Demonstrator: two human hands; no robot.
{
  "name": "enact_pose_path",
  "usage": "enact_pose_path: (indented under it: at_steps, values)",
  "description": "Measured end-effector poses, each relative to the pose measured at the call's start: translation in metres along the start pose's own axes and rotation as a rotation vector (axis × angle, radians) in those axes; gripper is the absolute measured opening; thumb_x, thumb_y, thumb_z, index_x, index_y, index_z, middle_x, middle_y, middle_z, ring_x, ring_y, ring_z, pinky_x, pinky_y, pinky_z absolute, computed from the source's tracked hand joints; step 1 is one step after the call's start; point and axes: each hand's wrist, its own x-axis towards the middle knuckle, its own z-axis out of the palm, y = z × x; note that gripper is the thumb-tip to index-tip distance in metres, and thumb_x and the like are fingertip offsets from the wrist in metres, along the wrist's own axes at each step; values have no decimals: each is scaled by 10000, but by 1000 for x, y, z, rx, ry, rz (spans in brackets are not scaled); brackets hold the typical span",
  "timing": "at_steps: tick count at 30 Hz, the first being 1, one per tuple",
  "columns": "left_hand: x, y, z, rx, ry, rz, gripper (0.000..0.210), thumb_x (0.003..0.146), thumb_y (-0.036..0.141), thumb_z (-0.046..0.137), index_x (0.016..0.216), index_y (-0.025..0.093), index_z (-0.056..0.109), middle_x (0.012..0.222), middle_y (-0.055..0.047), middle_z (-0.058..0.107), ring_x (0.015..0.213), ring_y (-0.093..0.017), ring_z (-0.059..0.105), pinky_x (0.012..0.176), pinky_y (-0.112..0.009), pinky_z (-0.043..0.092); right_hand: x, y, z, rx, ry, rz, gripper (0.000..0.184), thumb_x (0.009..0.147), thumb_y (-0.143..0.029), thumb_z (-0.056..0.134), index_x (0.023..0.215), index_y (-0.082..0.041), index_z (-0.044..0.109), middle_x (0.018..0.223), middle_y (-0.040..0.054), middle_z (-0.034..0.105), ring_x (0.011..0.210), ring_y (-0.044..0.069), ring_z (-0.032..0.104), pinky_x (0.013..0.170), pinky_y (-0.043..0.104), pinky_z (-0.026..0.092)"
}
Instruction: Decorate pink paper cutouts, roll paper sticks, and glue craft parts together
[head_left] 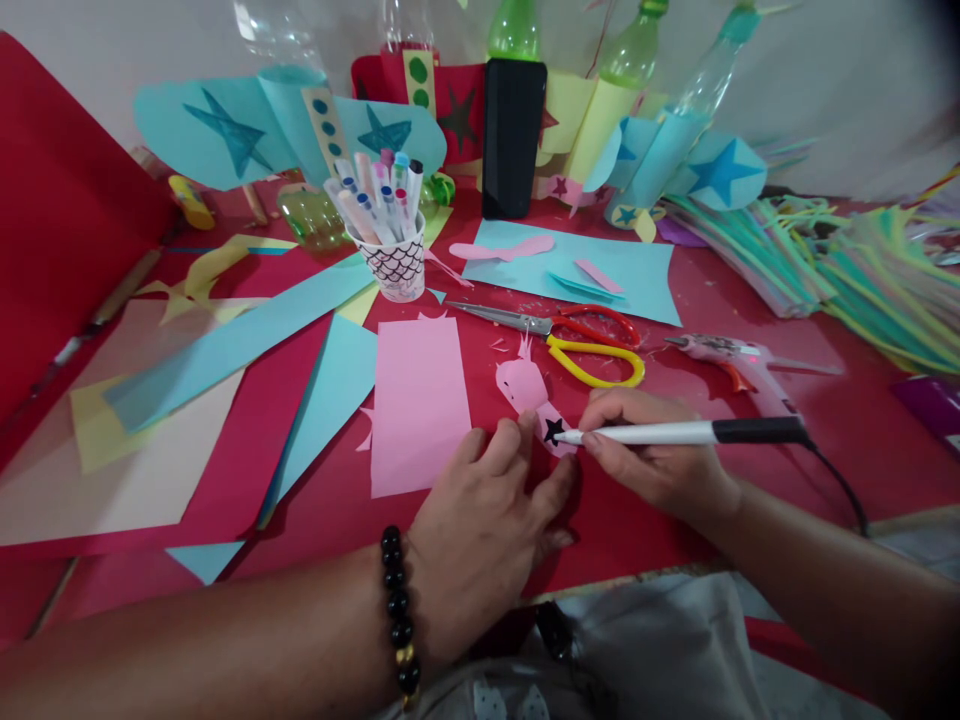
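Pink paper cutout (523, 384) lies at near centre on the red surface (712, 290). Far side: a row of paper-wrapped bottles (289, 125), some bearing coloured stars (238, 135). Left hand (480, 510): fingers partly spread and bent, fingertips pressed on the cutout's near part; no grip on anything observed. Right hand (652, 455): fingers pinched firmly round a white marker (675, 432). Plain pink sheet (420, 410) lies left of the cutout, no marking noted on its visible face. Scissors (541, 324) rest just beyond the cutout, blades together. Marker tip is at the right edge of a black star (553, 431) on the cutout. Judged progress: cutting done, star essentially filled; edge touch-up may remain. Dark specks farther up the cutout are too small to identify.
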Motion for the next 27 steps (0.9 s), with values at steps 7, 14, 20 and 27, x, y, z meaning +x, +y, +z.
enact_pose_path:
  at_steps: [7, 14, 20, 27]
  values:
    - [-1, 0, 0, 18, 9, -1, 551, 919, 493, 356, 1375, 184, 383, 1406, -211, 380, 1203, -306, 384, 900, -414, 371, 2, 2, -4, 70, 21, 29, 66, 788, -160, 560, 743, -208, 553, 655, 0, 572, 564, 131, 504, 511, 267, 390]
    - [-1, 1, 1, 14, 9, 0, 555, 913, 500, 368, 1371, 188, 385, 1415, -200, 369, 1212, -303, 374, 908, -415, 370, 1, 3, -2, 80, -35, 17, 40, 779, -155, 560, 750, -183, 559, 643, -1, 569, 546, 117, 489, 502, 252, 377]
    - [-1, 1, 0, 12, 12, 1, 546, 918, 495, 360, 1369, 187, 386, 1405, -201, 384, 1233, -300, 352, 915, -422, 364, 1, 3, -2, 69, -29, 6, 56, 775, -145, 558, 738, -185, 549, 640, -7, 565, 547, 111, 482, 504, 244, 370]
    - [-1, 1, 0, 9, 10, 2, 549, 921, 497, 343, 1377, 191, 378, 1408, -205, 381, 1237, -303, 354, 914, -422, 367, 1, 4, -2, 64, -35, 0, 38, 771, -152, 567, 753, -186, 563, 649, -8, 575, 550, 112, 493, 508, 241, 381]
